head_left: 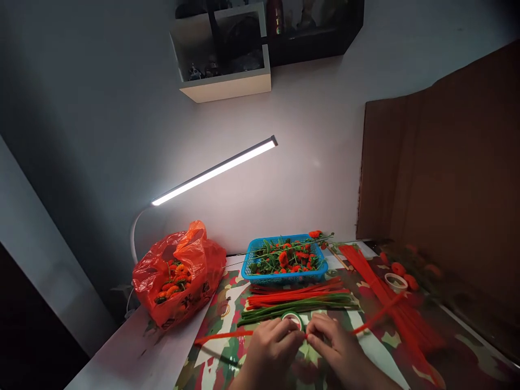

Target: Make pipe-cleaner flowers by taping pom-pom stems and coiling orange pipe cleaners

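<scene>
Both hands are close together low in the middle of the head view. My left hand [271,349] is closed in a pinch on a long red fuzzy stem [225,336], whose free part sticks out to the left. Beside it, my right hand [333,341] pinches red stem too, and a red length [377,316] runs out to its upper right. The fingertips nearly meet at a small red bit. Just behind the hands lies a roll of green tape [293,319], partly covered by them. Green stems [300,306] and red stems [294,293] lie in bundles beyond.
A blue basket [284,279] holds red and green flower pieces. An orange-red plastic bag [182,303] with orange pieces stands left, near a lit lamp [215,172]. More red stems [390,303], a tape roll [395,281] and cardboard [439,162] are at right.
</scene>
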{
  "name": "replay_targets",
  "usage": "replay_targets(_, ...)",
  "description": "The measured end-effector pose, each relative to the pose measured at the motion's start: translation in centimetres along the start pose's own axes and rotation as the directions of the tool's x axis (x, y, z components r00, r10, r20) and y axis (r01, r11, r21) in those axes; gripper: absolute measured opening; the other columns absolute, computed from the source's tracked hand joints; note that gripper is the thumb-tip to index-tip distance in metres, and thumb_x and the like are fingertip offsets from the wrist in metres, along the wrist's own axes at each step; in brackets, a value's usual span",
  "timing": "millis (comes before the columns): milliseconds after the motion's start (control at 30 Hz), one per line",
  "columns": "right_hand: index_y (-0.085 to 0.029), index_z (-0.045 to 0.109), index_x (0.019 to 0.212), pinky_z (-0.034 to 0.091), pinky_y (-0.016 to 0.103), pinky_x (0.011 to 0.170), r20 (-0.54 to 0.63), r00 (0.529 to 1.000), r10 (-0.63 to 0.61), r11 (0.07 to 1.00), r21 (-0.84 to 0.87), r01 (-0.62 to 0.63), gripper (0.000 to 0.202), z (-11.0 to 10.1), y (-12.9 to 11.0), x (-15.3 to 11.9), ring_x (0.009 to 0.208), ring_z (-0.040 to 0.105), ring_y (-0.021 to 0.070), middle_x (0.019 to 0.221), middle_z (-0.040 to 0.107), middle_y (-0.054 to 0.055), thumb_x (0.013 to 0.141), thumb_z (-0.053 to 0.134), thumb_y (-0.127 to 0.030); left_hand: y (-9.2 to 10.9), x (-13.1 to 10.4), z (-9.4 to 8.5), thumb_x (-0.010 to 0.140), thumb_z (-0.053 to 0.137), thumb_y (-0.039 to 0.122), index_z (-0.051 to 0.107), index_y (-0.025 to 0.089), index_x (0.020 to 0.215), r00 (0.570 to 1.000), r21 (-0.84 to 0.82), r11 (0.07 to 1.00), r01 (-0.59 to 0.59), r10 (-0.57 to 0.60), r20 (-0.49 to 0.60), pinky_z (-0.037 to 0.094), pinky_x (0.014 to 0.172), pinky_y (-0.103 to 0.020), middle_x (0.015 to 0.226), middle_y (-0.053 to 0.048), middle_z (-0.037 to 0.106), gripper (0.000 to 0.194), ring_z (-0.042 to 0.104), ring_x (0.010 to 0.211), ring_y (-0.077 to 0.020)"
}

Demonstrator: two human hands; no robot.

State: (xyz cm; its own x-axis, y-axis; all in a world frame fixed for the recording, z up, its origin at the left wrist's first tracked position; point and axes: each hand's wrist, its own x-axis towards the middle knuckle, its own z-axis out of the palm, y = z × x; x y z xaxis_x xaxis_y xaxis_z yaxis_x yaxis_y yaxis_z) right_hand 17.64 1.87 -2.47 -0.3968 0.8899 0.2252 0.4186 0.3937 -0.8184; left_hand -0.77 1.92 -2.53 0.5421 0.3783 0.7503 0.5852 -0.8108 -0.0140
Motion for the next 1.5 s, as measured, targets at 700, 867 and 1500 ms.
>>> replay_targets(700, -0.021, 0.056, 0.079, 0.033, 0.032, 0.078, -0.015, 0.986, -0.167, 0.95, -0.27, 0.157, 0.015, 0.2, 0.5, 0.0, 0.081, 0.051, 0.0166, 0.082, 0.061, 0.0, 0.092, 0.048, -0.024, 0.4, -0.2, 0.1, 0.085, 0.054, 0.02, 0.06, 0.019, 0.069, 0.905, -0.158, 0.9, 0.405, -0.372, 0.205, 0.037, 0.052, -0.019, 0.067, 0.001, 0.064, 0.017, 0.057, 0.056, -0.0105)
replay_targets(867, -0.02, 0.057, 0.079, 0.027, 0.034, 0.075, 0.085, 0.939, -0.332, 0.811, -0.482, 0.331, 0.017, -0.7, -0.1, 0.0, 0.08, 0.046, 0.0173, 0.081, 0.062, 0.001, 0.092, 0.046, -0.018, 0.3, 0.2, -0.6, 0.08, 0.059, 0.027, 0.063, 0.015, 0.07, 0.686, -0.288, 0.644, 0.709, -0.535, 0.493, 0.038, 0.053, -0.02, 0.061, 0.0, 0.063, 0.016, 0.055, 0.058, -0.0128)
replay_targets(1500, -0.018, 0.054, 0.067, 0.035, 0.027, 0.068, 0.078, 0.996, -0.053, 0.999, -0.009, 0.054, 0.024, -1.9, -1.2, -0.4, 0.071, 0.051, 0.014, 0.07, 0.055, -0.001, 0.089, 0.048, -0.026, 0.3, 0.5, -1.1, 0.093, 0.047, 0.023, 0.066, 0.019, 0.087, 0.986, -0.021, 0.999, 0.045, -0.042, 0.159, 0.043, 0.064, -0.022, 0.079, -0.001, 0.068, 0.02, 0.061, 0.068, -0.0105)
